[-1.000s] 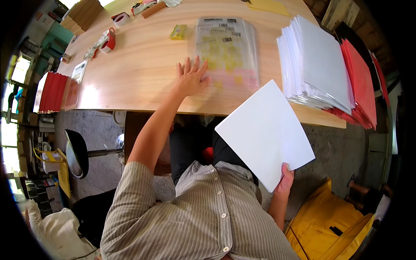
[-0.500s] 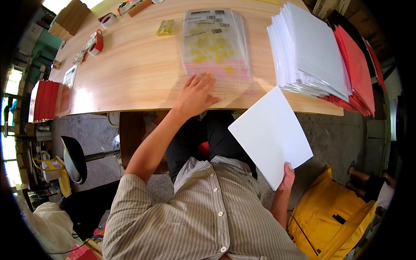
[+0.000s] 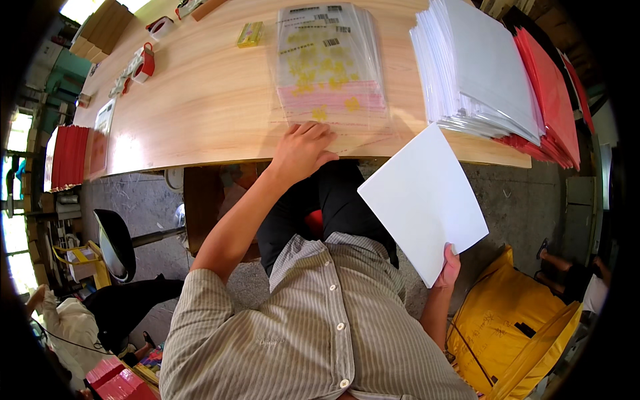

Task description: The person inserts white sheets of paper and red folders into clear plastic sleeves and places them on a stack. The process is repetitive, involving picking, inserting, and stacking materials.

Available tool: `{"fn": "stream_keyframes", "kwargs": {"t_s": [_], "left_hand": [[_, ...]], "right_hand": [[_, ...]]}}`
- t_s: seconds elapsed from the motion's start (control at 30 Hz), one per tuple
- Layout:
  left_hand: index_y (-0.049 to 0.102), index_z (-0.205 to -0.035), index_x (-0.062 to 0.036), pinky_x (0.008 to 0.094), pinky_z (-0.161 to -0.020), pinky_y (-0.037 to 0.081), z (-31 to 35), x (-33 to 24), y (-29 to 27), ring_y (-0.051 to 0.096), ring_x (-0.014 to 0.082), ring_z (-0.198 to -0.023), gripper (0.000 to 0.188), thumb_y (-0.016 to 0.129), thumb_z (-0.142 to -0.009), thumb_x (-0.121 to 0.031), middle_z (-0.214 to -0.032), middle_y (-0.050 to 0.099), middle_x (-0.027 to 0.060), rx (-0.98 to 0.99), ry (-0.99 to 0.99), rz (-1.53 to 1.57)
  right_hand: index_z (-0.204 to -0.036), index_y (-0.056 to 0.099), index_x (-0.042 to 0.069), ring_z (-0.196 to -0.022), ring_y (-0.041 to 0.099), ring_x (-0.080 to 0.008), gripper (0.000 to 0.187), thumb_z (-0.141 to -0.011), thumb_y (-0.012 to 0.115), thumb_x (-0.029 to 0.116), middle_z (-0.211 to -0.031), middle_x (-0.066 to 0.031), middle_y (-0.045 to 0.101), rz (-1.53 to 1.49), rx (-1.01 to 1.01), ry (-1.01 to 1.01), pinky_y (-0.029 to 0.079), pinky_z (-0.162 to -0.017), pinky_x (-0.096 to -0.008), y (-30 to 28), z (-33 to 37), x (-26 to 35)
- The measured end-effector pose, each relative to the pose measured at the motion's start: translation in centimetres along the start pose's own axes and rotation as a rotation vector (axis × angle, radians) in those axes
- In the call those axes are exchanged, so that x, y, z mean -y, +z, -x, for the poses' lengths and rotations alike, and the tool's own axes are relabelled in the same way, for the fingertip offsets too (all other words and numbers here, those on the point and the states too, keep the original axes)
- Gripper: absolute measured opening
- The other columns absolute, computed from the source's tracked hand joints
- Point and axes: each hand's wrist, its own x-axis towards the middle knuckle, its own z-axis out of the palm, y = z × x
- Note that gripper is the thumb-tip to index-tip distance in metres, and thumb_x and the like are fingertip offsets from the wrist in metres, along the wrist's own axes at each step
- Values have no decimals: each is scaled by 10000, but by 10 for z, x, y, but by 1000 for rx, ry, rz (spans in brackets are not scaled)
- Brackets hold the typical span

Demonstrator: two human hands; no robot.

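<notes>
My right hand (image 3: 449,267) grips the lower corner of a white sheet or thin stack of paper (image 3: 427,200), thumb on top. The paper is tilted in front of the table edge, and its far corner overlaps the tabletop. My left hand (image 3: 300,153) rests at the table's near edge with its thumb apart from the fingers. Its fingertips touch the near end of a stack of clear plastic bags (image 3: 327,67). Yellow flower-like prints, a pink band and barcodes mark the bags. Nothing shows in the left hand's grasp.
White sleeved packs (image 3: 473,73) and red packs (image 3: 547,93) lie at the right. Tape dispensers (image 3: 141,65), a small yellow box (image 3: 250,35) and a red stack (image 3: 67,157) are further left. A yellow bag (image 3: 507,327) stands low right. Another person's dark-clothed leg (image 3: 133,303) shows lower left.
My left hand has slid back toward me along the bags to the table edge, its fingers a little more bent. The right hand still holds the white paper, nearly unmoved. The view has shifted slightly.
</notes>
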Motion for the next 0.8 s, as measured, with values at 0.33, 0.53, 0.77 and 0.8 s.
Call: {"fn": "stream_keyframes", "kwargs": {"t_s": [0.33, 0.53, 0.77, 0.8], "left_hand": [[753, -997, -98, 406, -960, 471, -1, 9, 3, 607, 257, -1121, 177, 729, -838, -173, -1131, 692, 42, 21, -22, 111], [725, -1063, -74, 407, -993, 475, 2, 17, 0, 612, 276, -1141, 241, 639, -839, -48, -1151, 693, 67, 43, 17, 112], [701, -1088, -59, 401, -891, 549, -2, 4, -8, 648, 291, -1101, 278, 601, -830, -27, -1142, 700, 88, 70, 30, 6], [703, -1077, -59, 398, -867, 561, -2, 3, -9, 653, 289, -1095, 257, 609, -839, -41, -1139, 702, 86, 100, 19, 1]], "right_hand": [[-1447, 415, -24, -1180, 621, -321, 565, -937, 622, 106, -1334, -171, 599, 11, 19, 30, 510, -1014, -447, -2, 6, 3], [-1446, 419, -24, -1179, 622, -320, 568, -933, 626, 107, -1328, -173, 603, 11, 28, 39, 508, -1017, -449, -3, 6, 5], [-1463, 400, -19, -1211, 601, -324, 574, -947, 611, 122, -1360, -171, 581, 43, 65, 41, 496, -1032, -452, -2, 6, 8], [-1476, 386, -12, -1229, 590, -327, 580, -958, 600, 136, -1384, -171, 564, 56, 83, 42, 489, -1041, -455, -7, 6, 7]]}}
